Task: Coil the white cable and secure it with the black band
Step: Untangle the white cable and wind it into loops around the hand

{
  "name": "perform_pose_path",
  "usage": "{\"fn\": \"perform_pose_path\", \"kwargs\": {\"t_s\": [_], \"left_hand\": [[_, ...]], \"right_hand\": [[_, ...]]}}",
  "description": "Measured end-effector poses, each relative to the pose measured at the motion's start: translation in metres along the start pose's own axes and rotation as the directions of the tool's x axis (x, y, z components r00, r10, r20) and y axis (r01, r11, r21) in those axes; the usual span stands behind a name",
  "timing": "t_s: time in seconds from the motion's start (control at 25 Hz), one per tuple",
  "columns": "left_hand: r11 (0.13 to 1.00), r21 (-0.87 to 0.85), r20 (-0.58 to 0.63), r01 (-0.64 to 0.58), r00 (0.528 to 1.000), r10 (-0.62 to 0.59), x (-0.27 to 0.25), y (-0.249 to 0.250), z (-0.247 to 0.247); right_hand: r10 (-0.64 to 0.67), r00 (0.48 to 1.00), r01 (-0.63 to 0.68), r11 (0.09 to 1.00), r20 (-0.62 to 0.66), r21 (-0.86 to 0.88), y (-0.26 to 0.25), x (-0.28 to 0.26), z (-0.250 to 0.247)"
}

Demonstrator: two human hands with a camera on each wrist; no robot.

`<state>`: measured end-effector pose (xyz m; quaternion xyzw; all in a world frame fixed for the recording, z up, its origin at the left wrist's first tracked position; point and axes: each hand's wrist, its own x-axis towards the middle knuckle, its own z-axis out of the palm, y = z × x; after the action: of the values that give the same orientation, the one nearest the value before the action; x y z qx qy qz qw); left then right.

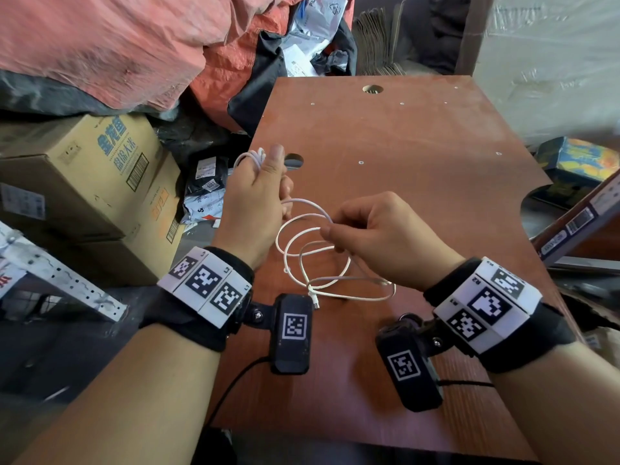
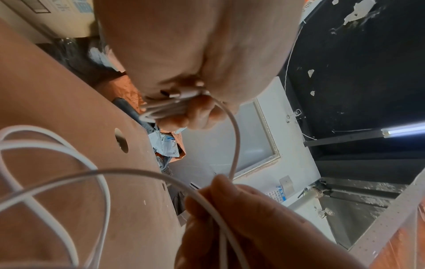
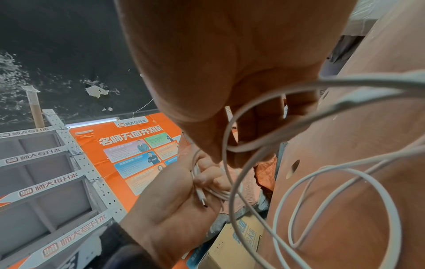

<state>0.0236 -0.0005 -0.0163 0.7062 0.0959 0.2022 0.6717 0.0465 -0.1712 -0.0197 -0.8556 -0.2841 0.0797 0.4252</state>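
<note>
The white cable [image 1: 315, 260] hangs in loose loops between my hands, above the brown wooden tabletop [image 1: 419, 156]. My left hand [image 1: 258, 196] grips a short folded bundle of it, whose bends stick out above the fist [image 1: 251, 157]. The left wrist view shows that bundle [image 2: 161, 109] and one connector [image 2: 174, 94] held under curled fingers. My right hand [image 1: 339, 229] pinches a strand between thumb and fingers, just right of the left hand. The other connector end [image 1: 313, 297] lies on the table near my wrists. In the right wrist view, loops [image 3: 299, 182] hang in front of the board. No black band is visible.
Cardboard boxes [image 1: 84, 182] stand left of the table, with a red tarpaulin [image 1: 117, 45] and parcels heaped behind. The tabletop has two round holes [image 1: 293, 161] [image 1: 372, 89]. A perforated metal rail [image 1: 60, 280] is at the lower left. A long box [image 1: 580, 223] leans at the right edge.
</note>
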Motion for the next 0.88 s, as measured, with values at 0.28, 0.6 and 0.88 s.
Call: {"fn": "perform_pose_path", "kwargs": {"t_s": [0.28,0.6,0.88], "left_hand": [[0.979,0.091,0.206,0.184,0.958,-0.199,-0.006,-0.003,0.000],[0.957,0.108,0.311,0.270,0.905,-0.290,-0.012,0.005,-0.002],[0.936,-0.055,0.332,0.349,0.890,-0.312,-0.011,0.010,-0.007]], "right_hand": [[-0.040,0.998,0.043,0.997,-0.041,0.067,0.000,0.002,0.000],[-0.083,0.988,0.086,0.996,-0.133,0.015,0.001,0.005,0.002],[-0.049,0.972,0.052,0.999,-0.231,0.006,0.009,0.008,0.000]]}}
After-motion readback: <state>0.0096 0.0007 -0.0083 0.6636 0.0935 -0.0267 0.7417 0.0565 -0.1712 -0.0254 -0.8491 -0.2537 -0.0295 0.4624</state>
